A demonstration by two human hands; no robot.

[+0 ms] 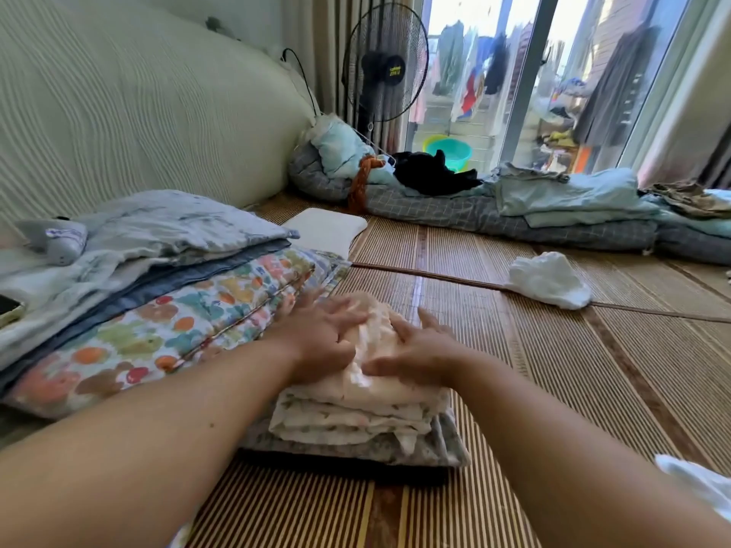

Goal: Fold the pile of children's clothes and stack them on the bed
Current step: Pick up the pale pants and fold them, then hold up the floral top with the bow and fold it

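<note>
Head view: flat hands [324, 334] [419, 350] press soft folded stack [356, 413].

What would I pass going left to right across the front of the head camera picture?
Folded quilt with colourful flower print, left hand, right hand, crumpled white cloth. The pale folded clothes stack lies under both hands, so it is left out.

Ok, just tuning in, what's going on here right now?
A person presses the left hand and right hand flat on the top of a small stack of folded clothes on the woven mat, fingers spread. A crumpled white garment lies apart on the mat to the right, not yet folded. Folded quilts sit beside the stack's left.
</note>
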